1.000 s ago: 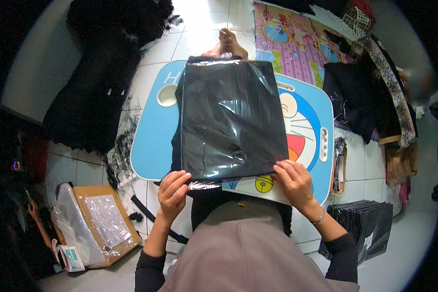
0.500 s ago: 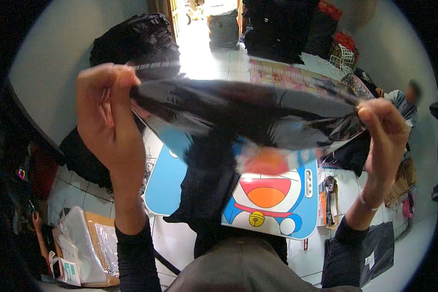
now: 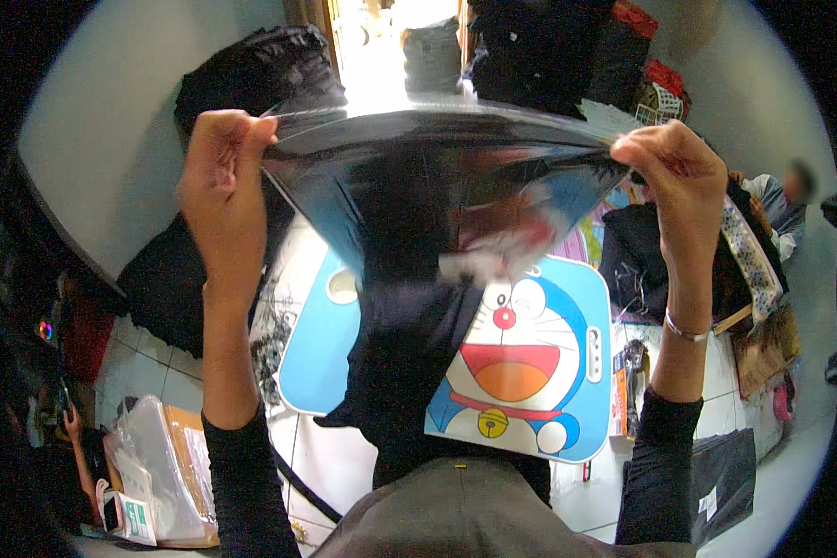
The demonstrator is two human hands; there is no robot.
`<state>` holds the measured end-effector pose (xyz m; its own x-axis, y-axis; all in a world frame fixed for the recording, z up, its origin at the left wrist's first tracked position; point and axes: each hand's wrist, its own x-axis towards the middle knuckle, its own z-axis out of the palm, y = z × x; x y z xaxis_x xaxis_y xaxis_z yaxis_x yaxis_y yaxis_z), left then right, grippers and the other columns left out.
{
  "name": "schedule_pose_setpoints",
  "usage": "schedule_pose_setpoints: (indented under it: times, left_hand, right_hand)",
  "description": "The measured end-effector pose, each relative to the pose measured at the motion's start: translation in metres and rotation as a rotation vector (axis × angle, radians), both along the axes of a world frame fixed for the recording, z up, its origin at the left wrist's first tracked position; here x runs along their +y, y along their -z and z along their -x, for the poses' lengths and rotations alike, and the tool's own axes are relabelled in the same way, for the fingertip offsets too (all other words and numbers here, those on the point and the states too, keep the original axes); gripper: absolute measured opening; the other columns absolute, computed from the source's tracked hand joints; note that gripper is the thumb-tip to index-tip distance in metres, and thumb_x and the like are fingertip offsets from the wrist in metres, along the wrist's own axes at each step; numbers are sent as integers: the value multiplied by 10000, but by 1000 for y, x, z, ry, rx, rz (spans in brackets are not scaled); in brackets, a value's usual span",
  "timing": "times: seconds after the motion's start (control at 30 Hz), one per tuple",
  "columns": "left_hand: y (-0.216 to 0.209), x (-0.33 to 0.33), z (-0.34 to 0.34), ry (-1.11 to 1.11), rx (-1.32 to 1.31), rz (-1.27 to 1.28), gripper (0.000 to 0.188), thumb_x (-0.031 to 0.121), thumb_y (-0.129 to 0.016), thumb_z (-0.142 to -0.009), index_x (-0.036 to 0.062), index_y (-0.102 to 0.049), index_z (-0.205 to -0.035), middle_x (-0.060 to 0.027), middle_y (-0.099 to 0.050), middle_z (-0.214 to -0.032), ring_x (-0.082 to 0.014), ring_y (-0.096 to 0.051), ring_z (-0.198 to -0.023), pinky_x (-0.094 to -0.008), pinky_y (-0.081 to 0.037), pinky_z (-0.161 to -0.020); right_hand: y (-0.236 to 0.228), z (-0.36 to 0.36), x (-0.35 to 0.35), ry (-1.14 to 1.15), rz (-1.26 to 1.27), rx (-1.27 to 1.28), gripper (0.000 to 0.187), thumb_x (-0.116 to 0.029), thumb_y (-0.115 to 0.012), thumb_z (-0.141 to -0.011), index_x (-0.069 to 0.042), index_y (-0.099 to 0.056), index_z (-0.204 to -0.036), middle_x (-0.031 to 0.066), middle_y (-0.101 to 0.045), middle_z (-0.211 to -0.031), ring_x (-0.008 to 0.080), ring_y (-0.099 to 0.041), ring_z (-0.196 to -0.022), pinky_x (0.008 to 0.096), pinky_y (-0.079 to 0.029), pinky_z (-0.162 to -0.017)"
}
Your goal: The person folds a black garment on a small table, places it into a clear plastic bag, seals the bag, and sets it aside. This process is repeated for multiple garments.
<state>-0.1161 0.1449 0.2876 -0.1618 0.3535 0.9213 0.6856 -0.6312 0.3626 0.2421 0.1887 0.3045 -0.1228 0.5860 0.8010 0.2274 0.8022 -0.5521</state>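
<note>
A glossy see-through plastic bag (image 3: 344,172) is stretched between my two raised hands, its upper edge pulled into a shallow arch. My left hand (image 3: 228,177) pinches the upper left corner. At the other corner, my right hand (image 3: 674,177) grips with thumb and fingers closed. Beneath the plastic lies a black cloth garment (image 3: 395,344), partly seen through the film. It rests across a small low blue table (image 3: 314,367) with a cartoon cat printed on its top, and part of it hangs toward my lap. A reddish-white blurred patch shows through or on the plastic.
Black piles (image 3: 260,79) stand at the far left, with tall dark stacks (image 3: 535,56) beside the bright doorway. Another person (image 3: 786,200) sits at the far right. A clear plastic box (image 3: 163,465) is at lower left. A flat black package (image 3: 725,484) lies at lower right.
My hands have risen and come closer together, the right one moving left most. The plastic bag's upper edge has lifted and bowed upward. The garment stays on the table.
</note>
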Motion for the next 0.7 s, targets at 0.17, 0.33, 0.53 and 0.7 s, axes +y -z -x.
schedule_pose_setpoints:
  times: [0.17, 0.33, 0.53, 0.7]
  left_hand:
    - [120, -57, 13, 54, 201, 228, 101, -21, -646, -839, 39, -564, -841, -81, -634, -782, -162, -627, -796, -313, -506, -753]
    - [240, -118, -1, 303, 225, 622, 76, -10, -682, -784, 27, -620, -808, -84, -654, -859, -265, -627, -852, -422, -466, -907]
    - [270, -141, 7, 263, 138, 601, 110, -44, -709, -757, -10, -610, -791, -106, -683, -952, -257, -646, -942, -368, -508, -851]
    - [261, -140, 7, 311, 106, 625, 218, 47, -753, -749, 14, -629, -925, -116, -662, -962, -271, -628, -931, -372, -500, -858]
  right_hand:
    - [111, -14, -34, 21, 189, -295, 167, 2, -752, -710, -25, -592, -670, 104, -701, -855, 166, -654, -786, 290, -518, -711]
    - [234, -13, -89, -108, 427, -440, 172, -73, -763, -714, -32, -599, -741, 69, -656, -827, 214, -589, -728, 311, -480, -674]
    - [245, 14, -115, 56, 198, -720, 309, -101, -740, -724, -48, -619, -1003, 89, -611, -947, 245, -586, -909, 364, -472, -834]
    - [245, 57, -116, -75, 32, -833, 458, -128, -760, -703, -21, -622, -1127, 80, -622, -1001, 230, -593, -954, 362, -485, -844]
